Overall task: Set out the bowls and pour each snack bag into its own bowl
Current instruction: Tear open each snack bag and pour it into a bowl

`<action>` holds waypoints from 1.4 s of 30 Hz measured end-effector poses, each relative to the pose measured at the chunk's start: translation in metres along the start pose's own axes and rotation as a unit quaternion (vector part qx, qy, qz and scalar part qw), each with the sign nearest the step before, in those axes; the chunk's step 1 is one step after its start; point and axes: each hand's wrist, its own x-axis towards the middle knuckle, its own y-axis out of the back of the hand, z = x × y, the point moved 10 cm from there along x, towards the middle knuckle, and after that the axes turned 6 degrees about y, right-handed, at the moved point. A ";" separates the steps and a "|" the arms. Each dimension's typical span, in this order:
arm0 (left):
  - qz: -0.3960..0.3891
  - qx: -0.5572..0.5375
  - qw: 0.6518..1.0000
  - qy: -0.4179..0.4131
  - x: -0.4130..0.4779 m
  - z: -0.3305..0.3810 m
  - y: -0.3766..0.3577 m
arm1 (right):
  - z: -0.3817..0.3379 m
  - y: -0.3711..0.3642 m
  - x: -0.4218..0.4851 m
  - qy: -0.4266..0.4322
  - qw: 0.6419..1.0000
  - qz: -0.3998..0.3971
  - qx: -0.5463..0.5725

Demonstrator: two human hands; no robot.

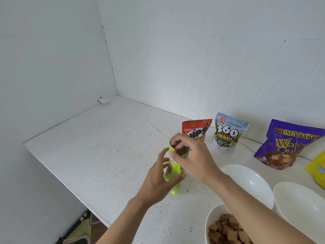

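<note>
A lime-green snack bag (171, 170) stands upright on the white counter. My left hand (161, 175) grips its body from the left. My right hand (190, 155) pinches the bag's top edge. A white bowl (213, 221) at the lower right holds brown square snacks, and my right forearm crosses over it. Two more white bowls stand to its right, one nearer (249, 182) and one at the edge (302, 201). Behind stand a red chips bag (198, 129), a white 360 Kuaci bag (227, 134) and a purple Mum's Bake wafer bag (288, 147).
A yellow bag (316, 170) shows partly at the right edge. The white counter (98, 147) runs back into a corner of white tiled walls. Its front edge drops at the lower left to a patterned floor (82, 229).
</note>
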 end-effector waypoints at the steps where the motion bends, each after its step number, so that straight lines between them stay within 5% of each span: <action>1: 0.003 -0.026 1.000 -0.012 0.001 0.006 0.007 | -0.001 -0.003 -0.001 -0.001 1.000 -0.026 0.011; 8: -0.019 0.143 0.986 -0.087 0.013 0.035 0.039 | 0.000 0.002 -0.002 0.035 0.993 -0.101 0.046; 13: 0.035 0.289 0.950 -0.109 0.026 0.042 0.070 | 0.015 0.005 -0.003 0.077 0.987 -0.125 -0.073; 21: 0.037 0.327 0.936 -0.127 0.026 0.056 0.065 | 0.019 0.004 -0.009 0.128 0.970 -0.099 -0.184; 33: 0.007 0.109 0.992 -0.059 0.020 0.043 0.063 | 0.001 0.003 -0.018 0.158 0.967 -0.059 -0.189; 42: -0.017 -0.126 0.992 -0.026 -0.003 0.049 0.038 | -0.036 0.022 -0.003 0.195 0.969 0.044 -0.145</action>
